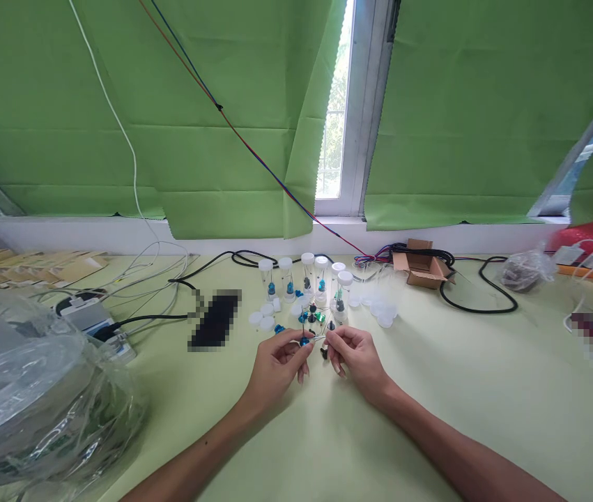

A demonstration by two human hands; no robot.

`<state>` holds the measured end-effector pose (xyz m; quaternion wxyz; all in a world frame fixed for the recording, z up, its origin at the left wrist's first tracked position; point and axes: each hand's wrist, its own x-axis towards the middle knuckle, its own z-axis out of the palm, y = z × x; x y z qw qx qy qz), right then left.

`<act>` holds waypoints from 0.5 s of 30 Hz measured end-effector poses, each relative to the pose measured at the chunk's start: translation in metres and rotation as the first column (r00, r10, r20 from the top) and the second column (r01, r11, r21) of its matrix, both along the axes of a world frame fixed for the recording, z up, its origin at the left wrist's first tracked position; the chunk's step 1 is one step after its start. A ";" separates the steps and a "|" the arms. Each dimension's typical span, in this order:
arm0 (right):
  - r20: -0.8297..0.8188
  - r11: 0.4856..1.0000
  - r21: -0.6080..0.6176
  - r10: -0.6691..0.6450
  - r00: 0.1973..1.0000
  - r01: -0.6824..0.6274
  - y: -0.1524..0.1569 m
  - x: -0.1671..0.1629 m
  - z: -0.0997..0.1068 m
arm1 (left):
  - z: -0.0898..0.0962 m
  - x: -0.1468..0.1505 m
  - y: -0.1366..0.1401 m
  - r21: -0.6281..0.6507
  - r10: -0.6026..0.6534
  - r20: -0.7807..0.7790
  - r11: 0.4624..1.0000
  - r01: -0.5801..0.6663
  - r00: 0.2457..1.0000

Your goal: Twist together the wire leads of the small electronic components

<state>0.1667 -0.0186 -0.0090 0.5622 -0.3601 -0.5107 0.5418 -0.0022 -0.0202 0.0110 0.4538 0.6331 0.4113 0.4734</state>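
On a pale green tabletop (pixel 306 446), below green blinds (pixel 223 160) at the far side. Pinching a small blue piece (pixel 304 341) between thumb and fingertips of the left hand (pixel 278 359), near the middle. Pinching a thin pale bit (pixel 320 338) in the right hand (pixel 356 355), pointed toward the blue piece; cannot tell if touching. Just beyond both, among loose green pieces (pixel 320 317). Farther off, standing upright, capped tubes (pixel 345 296); at far right, an open box (pixel 429 281); at near left, a plastic bag (pixel 40 418).
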 end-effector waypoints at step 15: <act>0.052 1.000 -0.027 -0.012 0.999 0.014 0.001 -0.002 -0.003 | -0.004 -0.002 0.001 -0.033 -0.014 -0.059 0.999 0.012 0.998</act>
